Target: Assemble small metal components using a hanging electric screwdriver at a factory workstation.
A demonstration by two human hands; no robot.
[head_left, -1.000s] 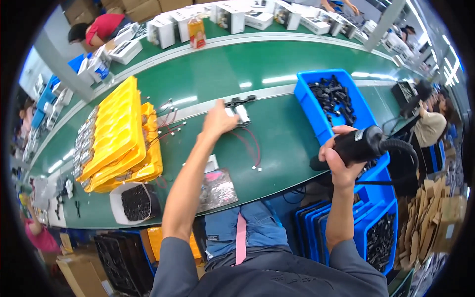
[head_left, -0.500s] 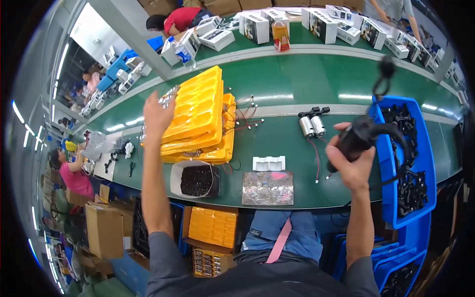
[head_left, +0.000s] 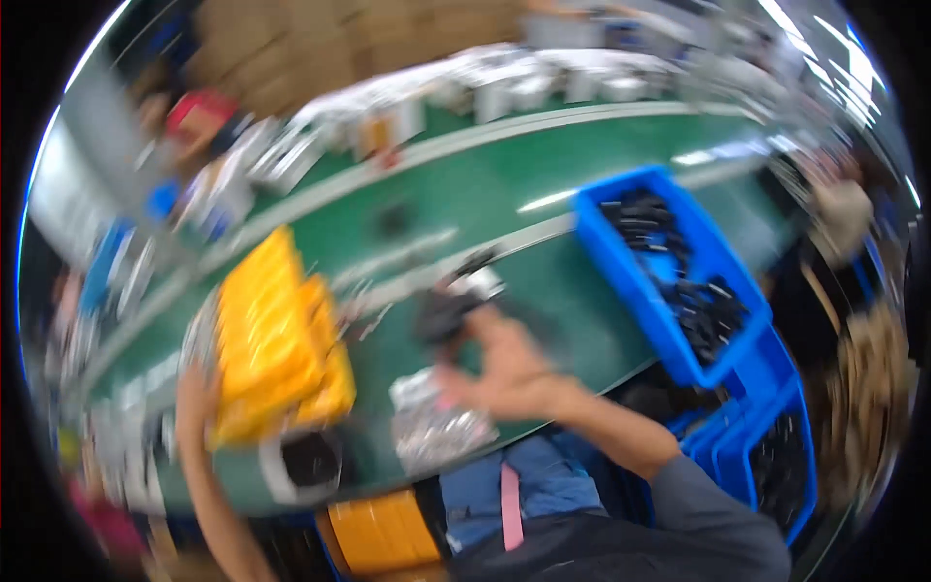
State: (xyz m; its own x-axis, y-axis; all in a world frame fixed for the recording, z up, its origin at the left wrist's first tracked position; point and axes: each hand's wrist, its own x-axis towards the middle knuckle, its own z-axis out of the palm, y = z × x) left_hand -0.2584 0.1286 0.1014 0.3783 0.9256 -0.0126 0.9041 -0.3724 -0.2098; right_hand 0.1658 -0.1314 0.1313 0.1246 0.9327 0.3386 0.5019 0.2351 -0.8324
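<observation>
Motion blurs the whole view. My right hand (head_left: 514, 367) reaches over the middle of the bench and grips a black cylindrical tool (head_left: 444, 318), whose outline is smeared. Just beyond it, partly covered, lies a silver motor (head_left: 482, 282) with black fittings. My left hand (head_left: 197, 393) is at the left side of the stacked yellow trays (head_left: 267, 330); its fingers are too smeared to read, and I cannot make out anything in them. Below my right hand sit a white holder (head_left: 415, 390) and a shiny, film-covered pad (head_left: 441, 441).
A blue bin (head_left: 669, 335) of black parts stands at the right, with more blue bins (head_left: 742, 451) below it. By the trays is a white bucket (head_left: 281, 468) with dark contents. White boxes (head_left: 524, 92) line the far shelf. An orange tray (head_left: 383, 532) lies under the bench edge.
My right hand has swung left with the black tool, from beside the blue bin to mid-bench. My left hand has come down along the trays' left side. The whole view has turned right.
</observation>
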